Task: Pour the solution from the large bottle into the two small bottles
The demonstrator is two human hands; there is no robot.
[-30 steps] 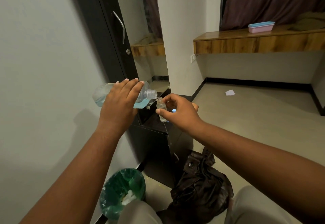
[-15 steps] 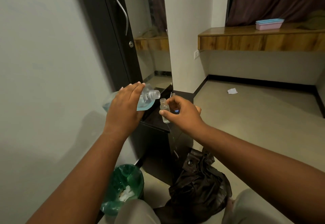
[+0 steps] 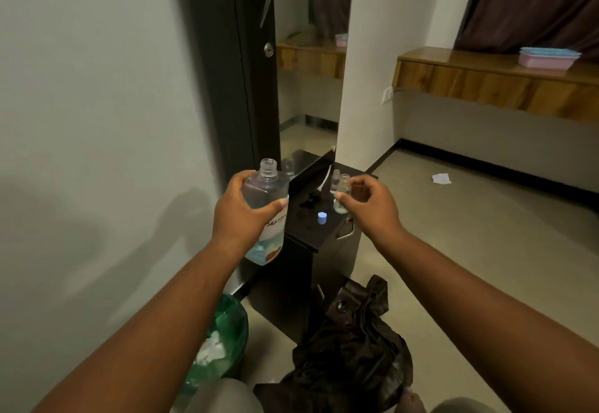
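Note:
My left hand [image 3: 241, 210] grips the large clear bottle [image 3: 267, 185], now upright and uncapped, with pale blue solution pooled at its bottom and a white label. My right hand [image 3: 372, 205] pinches a small clear bottle [image 3: 342, 193] by its neck, upright, just above the black cabinet top [image 3: 308, 227]. A second small bottle [image 3: 335, 179] stands on the cabinet right behind it. A small blue cap [image 3: 322, 217] and a black cap [image 3: 310, 198] lie on the cabinet top between my hands.
The black cabinet stands against a dark wardrobe door [image 3: 233, 72] with a mirror. On the floor below are a green-lined bin [image 3: 223, 334] and a crumpled dark bag [image 3: 353, 347]. A wooden shelf [image 3: 486, 72] with a pink box [image 3: 547, 57] runs along the far wall.
My left hand has swung the large bottle from tilted over the small bottle back to upright and away to the left. My right hand has lowered the small bottle slightly toward the cabinet.

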